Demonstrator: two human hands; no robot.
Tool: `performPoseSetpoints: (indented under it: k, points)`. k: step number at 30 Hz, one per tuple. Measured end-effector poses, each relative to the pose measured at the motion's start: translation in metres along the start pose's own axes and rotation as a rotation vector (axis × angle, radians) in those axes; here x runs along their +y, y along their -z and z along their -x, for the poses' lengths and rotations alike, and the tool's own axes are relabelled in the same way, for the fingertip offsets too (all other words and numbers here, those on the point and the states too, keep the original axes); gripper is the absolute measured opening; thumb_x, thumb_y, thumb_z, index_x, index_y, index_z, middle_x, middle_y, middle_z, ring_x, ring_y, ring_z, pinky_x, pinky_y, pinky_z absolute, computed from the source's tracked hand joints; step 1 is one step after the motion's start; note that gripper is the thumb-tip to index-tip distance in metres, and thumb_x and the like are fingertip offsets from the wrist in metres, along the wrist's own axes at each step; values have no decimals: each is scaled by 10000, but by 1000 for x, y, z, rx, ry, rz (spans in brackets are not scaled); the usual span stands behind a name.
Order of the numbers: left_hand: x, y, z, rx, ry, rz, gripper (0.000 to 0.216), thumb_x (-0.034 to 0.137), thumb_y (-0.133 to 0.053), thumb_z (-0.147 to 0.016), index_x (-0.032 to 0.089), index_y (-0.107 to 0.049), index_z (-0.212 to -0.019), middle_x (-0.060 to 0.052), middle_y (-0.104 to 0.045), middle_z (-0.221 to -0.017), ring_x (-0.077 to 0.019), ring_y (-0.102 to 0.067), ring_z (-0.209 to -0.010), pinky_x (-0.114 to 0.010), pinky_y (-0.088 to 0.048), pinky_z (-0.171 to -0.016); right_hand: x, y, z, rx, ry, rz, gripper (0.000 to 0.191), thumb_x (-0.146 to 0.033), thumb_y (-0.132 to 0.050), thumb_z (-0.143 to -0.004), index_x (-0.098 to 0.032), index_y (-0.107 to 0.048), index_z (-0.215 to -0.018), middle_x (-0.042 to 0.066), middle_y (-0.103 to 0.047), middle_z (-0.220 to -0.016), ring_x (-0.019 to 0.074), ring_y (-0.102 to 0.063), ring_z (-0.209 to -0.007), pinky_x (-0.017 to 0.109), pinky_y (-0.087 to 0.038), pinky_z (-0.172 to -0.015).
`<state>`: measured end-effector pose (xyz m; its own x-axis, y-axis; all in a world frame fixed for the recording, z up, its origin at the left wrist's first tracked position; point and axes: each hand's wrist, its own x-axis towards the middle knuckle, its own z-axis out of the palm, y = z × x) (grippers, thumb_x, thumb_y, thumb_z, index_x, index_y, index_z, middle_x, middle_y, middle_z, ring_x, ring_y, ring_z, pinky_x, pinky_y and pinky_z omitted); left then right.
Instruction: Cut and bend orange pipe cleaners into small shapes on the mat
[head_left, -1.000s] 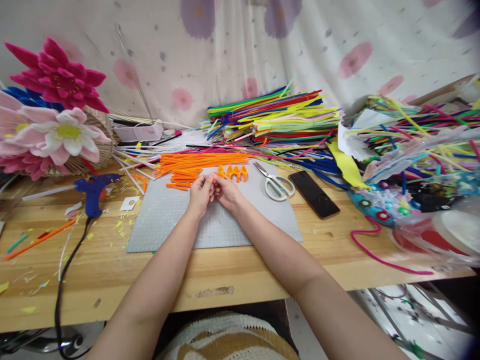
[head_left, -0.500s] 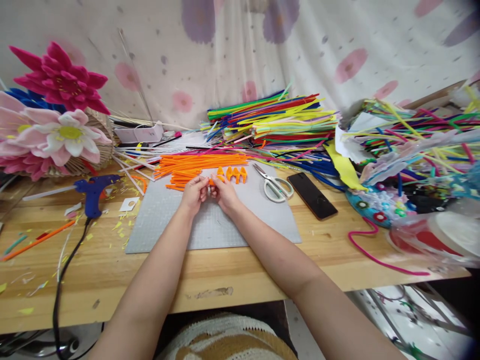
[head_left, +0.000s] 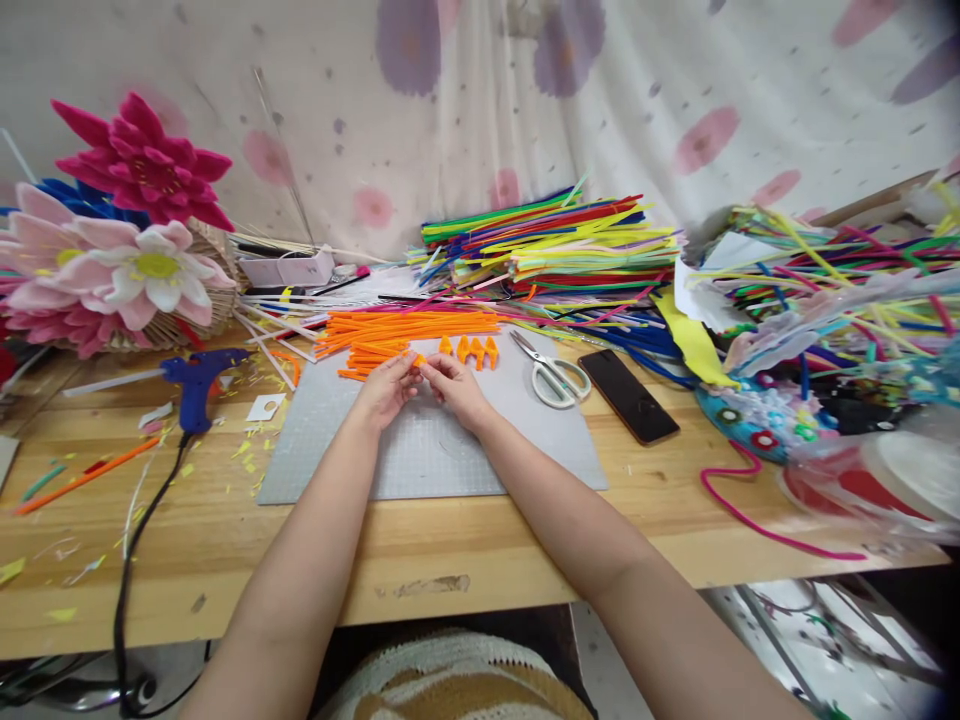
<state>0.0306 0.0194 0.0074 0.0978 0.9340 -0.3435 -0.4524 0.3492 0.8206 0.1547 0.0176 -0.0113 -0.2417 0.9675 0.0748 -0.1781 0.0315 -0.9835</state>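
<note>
My left hand (head_left: pixel 384 389) and my right hand (head_left: pixel 456 386) meet over the far part of a grey cutting mat (head_left: pixel 420 450). Both pinch a short orange pipe-cleaner piece (head_left: pixel 418 359) between their fingertips. Just beyond my fingers lies a row of small bent orange pieces (head_left: pixel 471 349). Behind and left of them lies a bundle of straight orange pipe cleaners (head_left: pixel 397 326), with shorter cut lengths (head_left: pixel 369 358) beside it.
White-handled scissors (head_left: pixel 551 373) and a dark phone (head_left: pixel 628 396) lie right of the mat. A blue glue gun (head_left: pixel 196 384) with its black cord lies left. Piled coloured pipe cleaners (head_left: pixel 555 240) fill the back and right. Felt flowers (head_left: pixel 120 250) stand at the left.
Both hands have moved slightly away from me toward the orange pieces, still pinched together on the small piece. The view has shifted a little.
</note>
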Motion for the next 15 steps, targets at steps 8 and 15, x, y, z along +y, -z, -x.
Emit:
performPoseSetpoints:
  k: [8,15]
  points:
    - [9,6,0,-81,232,202,100,213,-625,-758,114,-632,-773,-2,-564,-598,-24,-472,-433,-97,-315,-316,4,-3,1,-54,86,28,190,-362,-611,-709,-180,-593,-655,-29,-544,-660,90,-472,-650,209,-353,-617]
    - [8,6,-3,-79,166,32,131,221,-677,-704,96,-646,-726,31,-469,-503,10,-302,-346,-88,-171,-274,-2,-5,4,-69,26,19,143,-302,-617,-706,-170,-605,-652,-30,-529,-646,86,-453,-626,206,-336,-607]
